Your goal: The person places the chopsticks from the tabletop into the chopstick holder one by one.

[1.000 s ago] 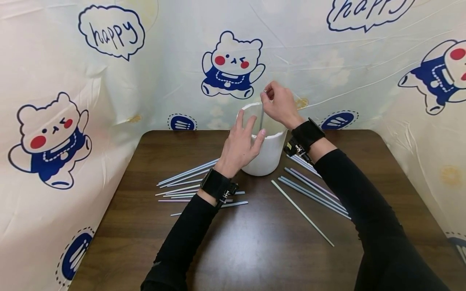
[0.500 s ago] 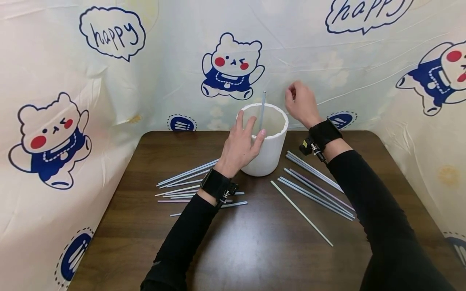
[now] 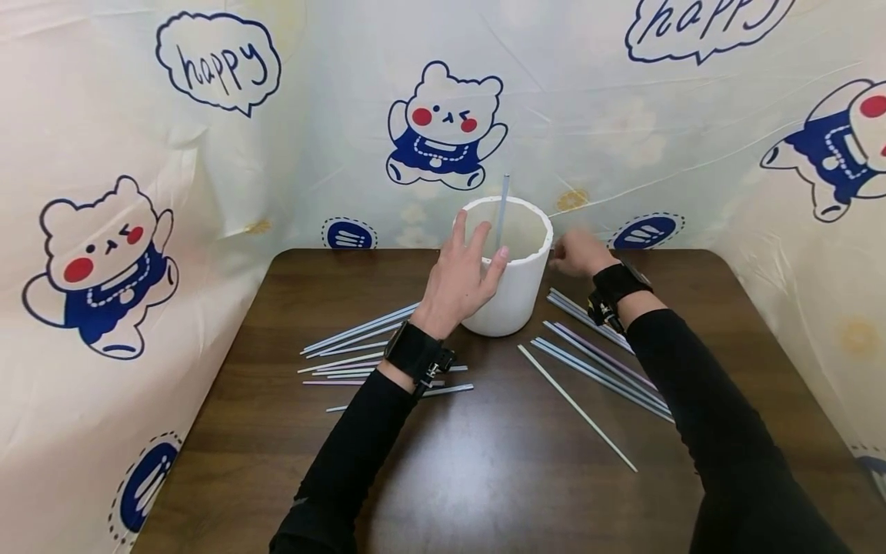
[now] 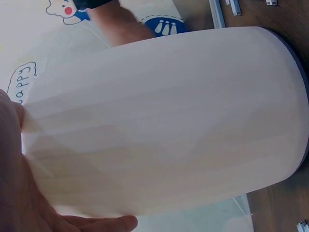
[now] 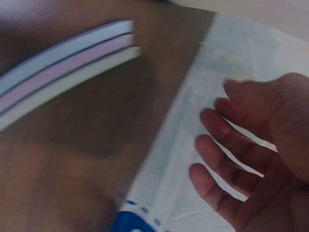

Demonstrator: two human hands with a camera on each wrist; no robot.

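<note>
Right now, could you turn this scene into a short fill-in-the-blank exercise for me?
The left grip rests against a ____ container.
Exactly ____ pale blue stick can be seen standing inside it.
The right grip holds ____.
On the person's ____ side lies one pale green stick, apart.

Missing words: white; one; nothing; right.

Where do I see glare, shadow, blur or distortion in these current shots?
Head: pale glare on the tabletop, right hand slightly blurred; left wrist: soft shadow across the white container; right wrist: dim overall, sticks soft-edged and looking curved.
</note>
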